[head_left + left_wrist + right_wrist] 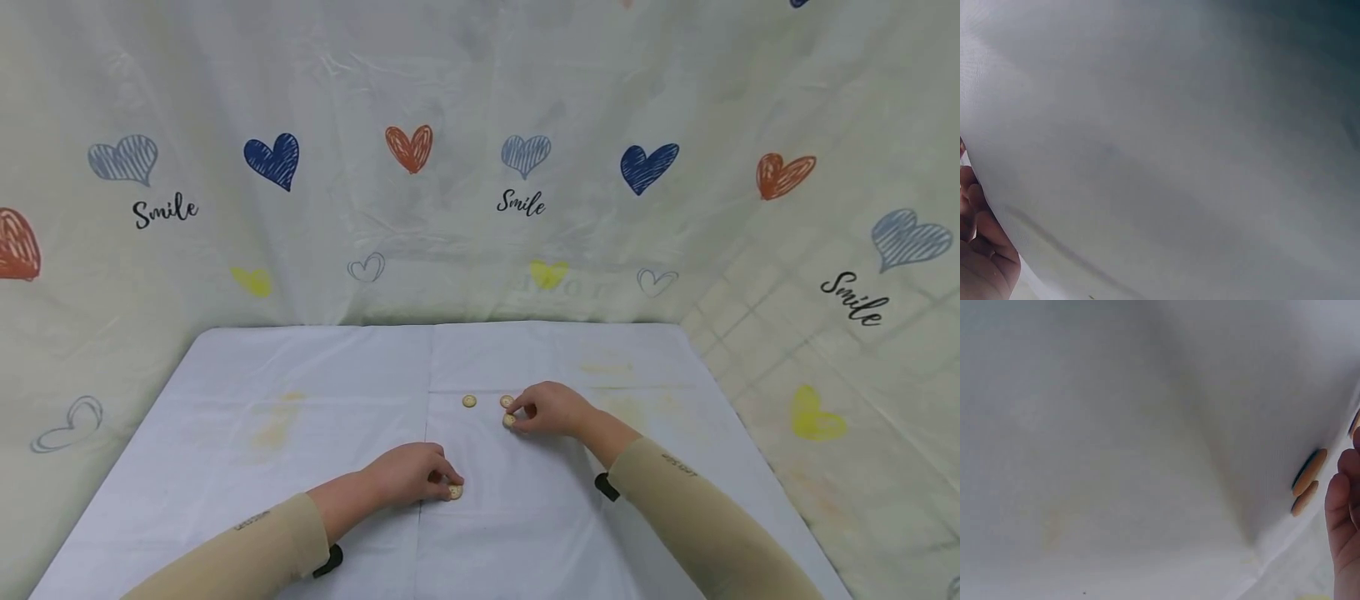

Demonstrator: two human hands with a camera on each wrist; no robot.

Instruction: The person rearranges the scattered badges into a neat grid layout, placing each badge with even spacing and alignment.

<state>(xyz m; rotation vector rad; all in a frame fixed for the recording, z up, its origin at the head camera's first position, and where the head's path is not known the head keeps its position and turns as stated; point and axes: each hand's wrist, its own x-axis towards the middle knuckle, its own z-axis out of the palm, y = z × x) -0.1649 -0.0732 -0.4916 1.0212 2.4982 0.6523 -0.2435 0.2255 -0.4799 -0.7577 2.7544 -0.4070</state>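
In the head view my left hand is low over the table and pinches a small round tan disc with a ringed face at its fingertips. Farther back, my right hand holds a matching disc between thumb and finger. Just behind that one lies another disc, close to the fingers. A separate disc rests to its left. The right wrist view shows two discs side by side near the right fingers. The left wrist view catches only curled left fingers at its edge.
A white cloth with creases and faint yellow stains covers the table. Behind it and along the sides hangs a pale curtain printed with hearts and words. Dark straps show under both sleeve cuffs.
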